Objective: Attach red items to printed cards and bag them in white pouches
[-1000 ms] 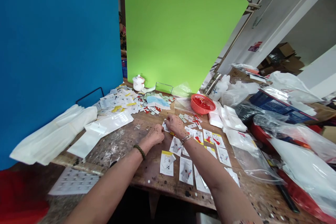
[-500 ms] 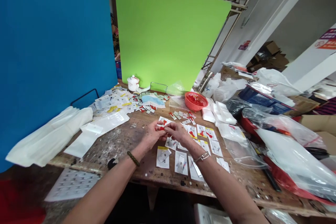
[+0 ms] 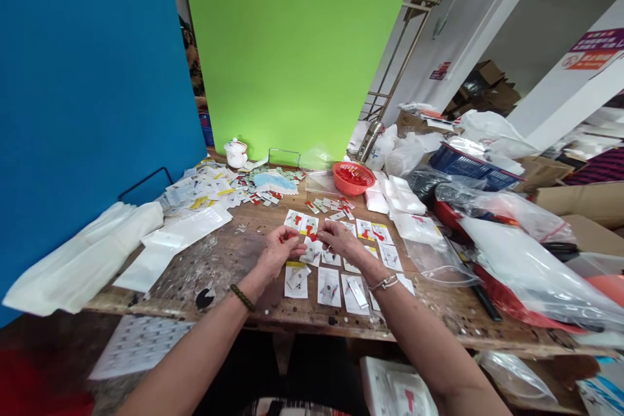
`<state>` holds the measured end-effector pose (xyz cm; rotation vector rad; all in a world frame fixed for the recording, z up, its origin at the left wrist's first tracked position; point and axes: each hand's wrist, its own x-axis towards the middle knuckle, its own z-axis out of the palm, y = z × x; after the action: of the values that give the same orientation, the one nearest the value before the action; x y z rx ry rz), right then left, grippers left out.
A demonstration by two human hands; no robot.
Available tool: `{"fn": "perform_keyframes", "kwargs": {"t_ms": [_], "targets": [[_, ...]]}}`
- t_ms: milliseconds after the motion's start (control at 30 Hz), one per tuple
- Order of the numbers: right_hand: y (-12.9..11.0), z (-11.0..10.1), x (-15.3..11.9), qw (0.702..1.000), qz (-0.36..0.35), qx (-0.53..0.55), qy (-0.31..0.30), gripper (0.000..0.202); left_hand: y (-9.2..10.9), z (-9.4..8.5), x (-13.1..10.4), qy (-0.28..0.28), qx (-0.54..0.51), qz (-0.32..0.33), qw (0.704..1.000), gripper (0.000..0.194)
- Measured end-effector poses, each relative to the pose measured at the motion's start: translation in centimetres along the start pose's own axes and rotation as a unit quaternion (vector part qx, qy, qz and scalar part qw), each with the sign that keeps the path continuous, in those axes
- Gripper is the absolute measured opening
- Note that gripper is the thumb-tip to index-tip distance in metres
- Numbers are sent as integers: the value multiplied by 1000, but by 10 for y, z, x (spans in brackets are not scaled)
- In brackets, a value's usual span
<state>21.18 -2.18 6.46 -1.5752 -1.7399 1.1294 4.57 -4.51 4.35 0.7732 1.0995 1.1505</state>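
Observation:
My left hand [image 3: 280,250] is half closed above the table, a small red piece [image 3: 281,240] showing between its thumb and fingers. My right hand [image 3: 338,239] hovers over the printed cards with its fingers bent and tips together; whatever they hold, if anything, is too small to make out. Between the hands a card [image 3: 311,226] carries a red piece [image 3: 311,233]. Rows of small white cards lie around and beneath the hands, such as a card [image 3: 329,286] in front. Some bear red pieces, others pale strips, like the strip [image 3: 358,292].
A red basket [image 3: 353,179] of red pieces stands at the back. Loose strips [image 3: 319,205] lie before it. Card packets [image 3: 197,188] are heaped at back left, near a white lidded cup [image 3: 236,153]. Plastic bags [image 3: 521,266] crowd the right side. A green panel [image 3: 292,58] rises behind.
My hands have moved apart from where they met over the red piece. A red piece now shows on the card between them. The whole view has shifted slightly.

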Motion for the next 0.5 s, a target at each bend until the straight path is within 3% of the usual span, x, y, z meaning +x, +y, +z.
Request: {"fn": "perform_keyframes", "kwargs": {"t_ms": [200, 367, 500], "targets": [[5, -5, 11, 974, -30, -207, -81, 10, -1, -4, 2, 20, 47, -9, 999, 8], [8, 12, 16, 954, -40, -293, -45, 14, -5, -2, 5, -16, 77, -21, 997, 10], [7, 17, 11, 941, -55, -335, 4, 21, -4, -2, 5, 5, 37, -27, 999, 13]]}}
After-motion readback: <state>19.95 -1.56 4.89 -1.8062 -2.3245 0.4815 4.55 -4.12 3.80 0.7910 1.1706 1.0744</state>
